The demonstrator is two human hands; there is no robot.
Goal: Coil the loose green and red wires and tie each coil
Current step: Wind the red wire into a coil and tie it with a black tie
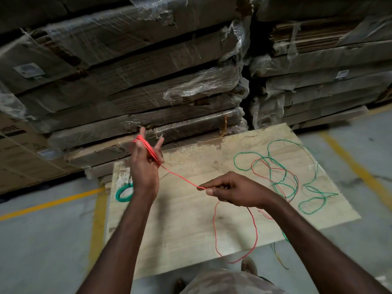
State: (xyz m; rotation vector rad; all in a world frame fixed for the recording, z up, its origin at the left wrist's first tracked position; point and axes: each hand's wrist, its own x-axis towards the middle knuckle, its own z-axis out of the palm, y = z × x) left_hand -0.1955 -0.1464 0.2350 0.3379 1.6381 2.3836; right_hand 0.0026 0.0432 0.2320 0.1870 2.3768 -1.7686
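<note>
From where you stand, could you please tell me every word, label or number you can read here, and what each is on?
"HINE": the cut-off end of a larger word, printed on the cardboard box at far left.
White sticker on the left carton stack: too blurred to read.
White sticker on the right carton stack: too small to read.
Small symbol marks on the far-left box: no legible text.
</note>
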